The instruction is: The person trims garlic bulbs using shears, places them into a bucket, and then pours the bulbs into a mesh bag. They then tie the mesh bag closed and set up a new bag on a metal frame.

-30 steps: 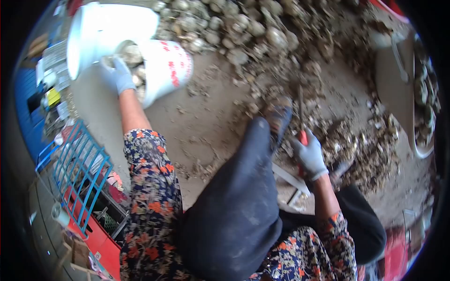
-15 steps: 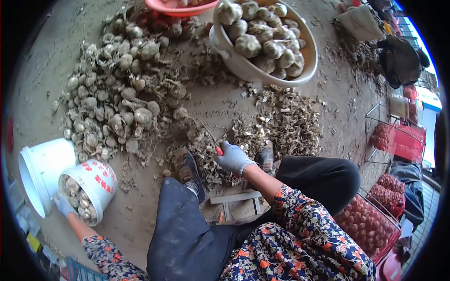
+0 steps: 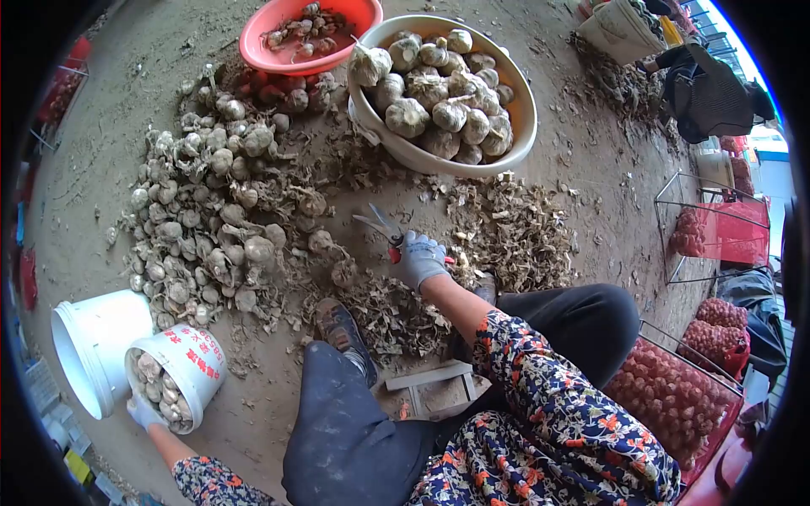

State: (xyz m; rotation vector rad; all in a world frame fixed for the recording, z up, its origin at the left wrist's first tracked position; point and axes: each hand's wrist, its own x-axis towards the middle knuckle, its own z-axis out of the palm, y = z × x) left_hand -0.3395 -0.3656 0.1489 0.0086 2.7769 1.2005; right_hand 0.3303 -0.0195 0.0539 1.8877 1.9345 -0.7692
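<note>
Gloved in pale grey, my right hand [image 3: 422,260] is closed around the red handles of garden shears [image 3: 390,234], whose blades stand apart over the bare ground. At the lower left my left hand [image 3: 146,412], also gloved, is at the rim of a white bucket with red writing [image 3: 196,358]. That bucket lies tilted, with garlic bulbs [image 3: 164,390] inside; the fingers are partly hidden there, so their grip is unclear. A large heap of garlic [image 3: 228,219] with dry stalks lies in front of my left foot.
A cream basin [image 3: 527,126] of large garlic and a red basin [image 3: 363,13] stand ahead. Another white bucket [image 3: 105,337] lies at the left. Dry trimmings [image 3: 506,236] cover ground near my feet. Red net sacks [image 3: 675,396] line the right; a person [image 3: 709,97] is at upper right.
The view has shifted, bringing more of the red basin in. The shears' blades now show spread apart, where earlier they looked like one thin line. My left hand remains at the bucket.
</note>
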